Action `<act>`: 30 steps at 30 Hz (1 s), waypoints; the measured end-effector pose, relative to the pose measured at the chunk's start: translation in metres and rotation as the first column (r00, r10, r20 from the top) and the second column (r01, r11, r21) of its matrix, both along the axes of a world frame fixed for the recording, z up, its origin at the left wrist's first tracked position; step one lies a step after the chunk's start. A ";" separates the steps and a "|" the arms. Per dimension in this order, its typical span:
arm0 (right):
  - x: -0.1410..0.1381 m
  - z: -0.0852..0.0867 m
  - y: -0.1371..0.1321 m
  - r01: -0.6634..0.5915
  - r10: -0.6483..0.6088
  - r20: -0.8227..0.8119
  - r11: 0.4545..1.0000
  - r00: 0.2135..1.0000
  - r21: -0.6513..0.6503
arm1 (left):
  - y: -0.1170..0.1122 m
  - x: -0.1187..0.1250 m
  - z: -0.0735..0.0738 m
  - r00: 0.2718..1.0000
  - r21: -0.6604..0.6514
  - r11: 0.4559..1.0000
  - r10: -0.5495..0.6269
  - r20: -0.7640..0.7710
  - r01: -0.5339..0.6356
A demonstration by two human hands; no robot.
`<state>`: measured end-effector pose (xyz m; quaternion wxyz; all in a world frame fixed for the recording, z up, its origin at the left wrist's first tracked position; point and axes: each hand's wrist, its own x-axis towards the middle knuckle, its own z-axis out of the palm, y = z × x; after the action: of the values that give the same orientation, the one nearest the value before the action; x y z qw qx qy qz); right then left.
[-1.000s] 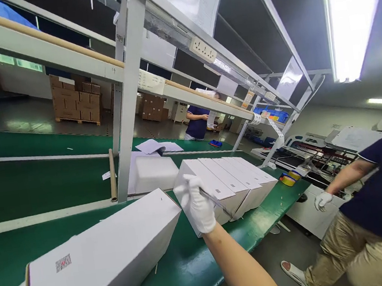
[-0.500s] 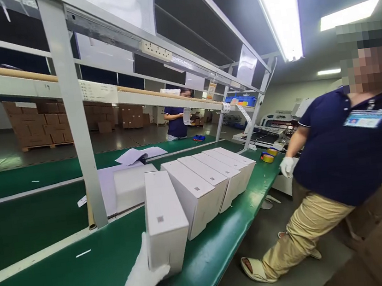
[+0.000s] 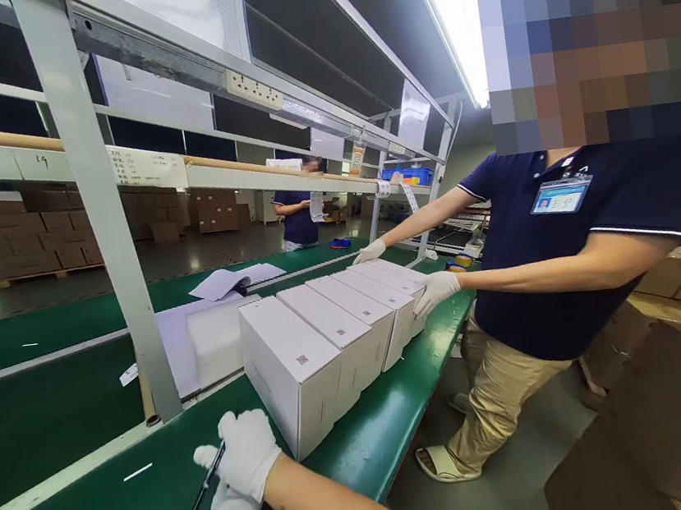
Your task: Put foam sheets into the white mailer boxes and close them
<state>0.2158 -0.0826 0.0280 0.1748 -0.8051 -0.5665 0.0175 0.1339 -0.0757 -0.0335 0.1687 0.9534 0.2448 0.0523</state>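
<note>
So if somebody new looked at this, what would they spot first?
Probably the row of white cardboard boxes across the shiny green workbench, mid-picture. On the picture's right, a person in a navy shirt has white-gloved hands at the row's far end. At lower left, the camera wearer's white-gloved right hand holds a thin dark pen.

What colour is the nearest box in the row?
White; the nearest box has a small dark square code on top. Best seen in the head view.
</note>
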 end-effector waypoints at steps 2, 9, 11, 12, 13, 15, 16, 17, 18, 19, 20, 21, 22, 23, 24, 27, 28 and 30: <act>0.013 -0.003 0.008 0.003 -0.003 0.051 1.000 0.999 -0.017 | -0.001 -0.012 0.017 0.989 -0.021 0.999 -0.033 -0.144 0.030; 0.035 -0.040 0.022 -0.012 0.015 0.173 1.000 0.985 -0.017 | 0.007 -0.038 0.029 0.978 -0.142 0.987 0.041 -0.203 -0.071; 0.036 -0.042 0.023 -0.011 0.015 0.184 1.000 0.983 -0.022 | 0.013 -0.041 0.021 0.982 -0.161 0.982 0.072 -0.176 -0.101; 0.038 -0.042 0.023 -0.012 0.016 0.187 1.000 0.982 -0.021 | 0.016 -0.042 0.018 0.984 -0.166 0.980 0.081 -0.161 -0.107; 0.041 -0.042 0.022 -0.013 0.015 0.186 1.000 0.982 -0.016 | 0.018 -0.043 0.016 0.986 -0.168 0.980 0.081 -0.144 -0.105; 0.049 -0.041 0.018 -0.006 0.006 0.180 1.000 0.984 0.001 | 0.020 -0.044 0.015 0.991 -0.169 0.982 0.071 -0.115 -0.090; 0.054 -0.041 0.014 0.003 -0.005 0.181 1.000 0.983 0.011 | 0.021 -0.045 0.016 0.991 -0.169 0.982 0.069 -0.116 -0.088; 0.061 -0.041 0.010 0.014 -0.018 0.188 1.000 0.982 0.022 | 0.021 -0.045 0.017 0.990 -0.168 0.982 0.068 -0.127 -0.089; 0.070 -0.041 0.006 0.026 -0.032 0.199 0.999 0.980 0.032 | 0.020 -0.045 0.017 0.987 -0.168 0.981 0.070 -0.141 -0.093; 0.080 -0.040 0.001 0.038 -0.046 0.211 0.998 0.976 0.042 | 0.020 -0.045 0.018 0.985 -0.165 0.981 0.075 -0.153 -0.100; 0.090 -0.040 -0.005 0.049 -0.058 0.222 0.998 0.973 0.049 | 0.020 -0.045 0.017 0.985 -0.161 0.982 0.077 -0.157 -0.102; 0.102 -0.039 -0.010 0.057 -0.068 0.231 0.997 0.971 0.052 | 0.021 -0.045 0.016 0.985 -0.158 0.982 0.078 -0.155 -0.103; 0.115 -0.038 -0.016 0.063 -0.073 0.238 0.997 0.969 0.051 | 0.021 -0.045 0.014 0.985 -0.155 0.983 0.079 -0.152 -0.103; 0.129 -0.037 -0.022 0.067 -0.076 0.244 0.997 0.967 0.046 | 0.021 -0.044 0.012 0.985 -0.151 0.983 0.084 -0.150 -0.106; 0.143 -0.035 -0.029 0.069 -0.077 0.249 0.997 0.965 0.039 | 0.021 -0.044 0.011 0.985 -0.147 0.983 0.089 -0.149 -0.111; 0.185 -0.026 -0.050 0.079 -0.079 0.262 0.997 0.962 0.008 | 0.019 -0.044 0.013 0.985 -0.147 0.983 0.086 -0.146 -0.107; 0.199 -0.022 -0.057 0.083 -0.078 0.262 0.997 0.962 -0.006 | 0.017 -0.044 0.015 0.986 -0.151 0.984 0.076 -0.146 -0.098; 0.227 -0.015 -0.068 0.092 -0.079 0.263 0.995 0.962 -0.038 | 0.015 -0.044 0.021 0.987 -0.166 0.983 0.058 -0.147 -0.082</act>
<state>0.4431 -0.1511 0.0134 0.0791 -0.8281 -0.5488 -0.0821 0.0900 -0.0611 -0.0130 0.2305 0.9273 0.2932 -0.0306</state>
